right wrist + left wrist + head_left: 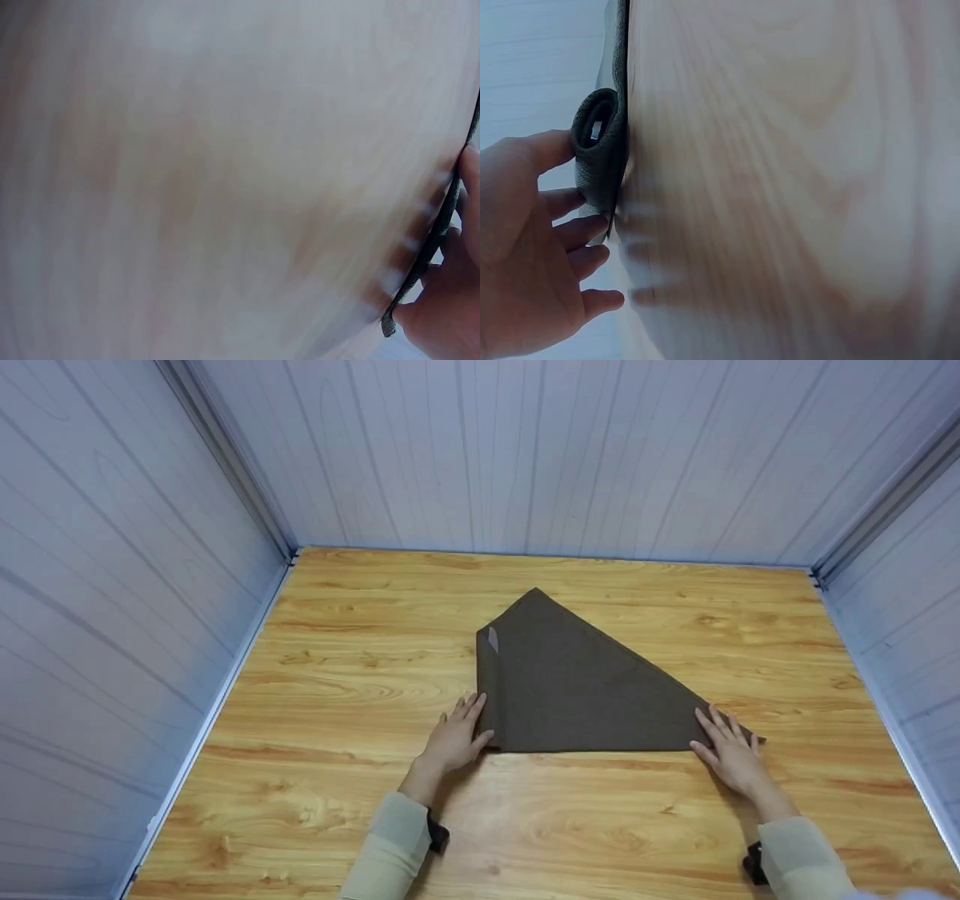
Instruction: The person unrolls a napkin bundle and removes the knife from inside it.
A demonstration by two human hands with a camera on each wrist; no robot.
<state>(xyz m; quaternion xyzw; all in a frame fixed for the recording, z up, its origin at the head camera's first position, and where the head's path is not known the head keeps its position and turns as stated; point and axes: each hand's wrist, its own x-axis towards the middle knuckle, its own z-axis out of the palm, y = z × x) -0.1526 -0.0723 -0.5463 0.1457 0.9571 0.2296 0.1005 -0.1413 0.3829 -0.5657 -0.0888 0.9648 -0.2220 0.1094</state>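
Observation:
A dark brown-grey piece of cloth (pixel 592 682) lies folded on the wooden tabletop, its peak at the back and a narrow point to the right. Its left side is turned over into a strip, with a small pale patch (pixel 493 640) near the top. My left hand (pixel 452 737) touches the lower end of this strip, thumb on top and fingers along the outer edge. Seen from the left wrist, the folded edge (pixel 600 161) forms a loop with something white inside. My right hand (pixel 731 754) rests on the cloth's right point, fingers spread.
The wood-grain tabletop (pixel 352 660) extends around the cloth. Pale panels stand along the back (pixel 495 457), the left (pixel 112 607) and the right. A dark wrist device (pixel 437 832) sits at each sleeve cuff.

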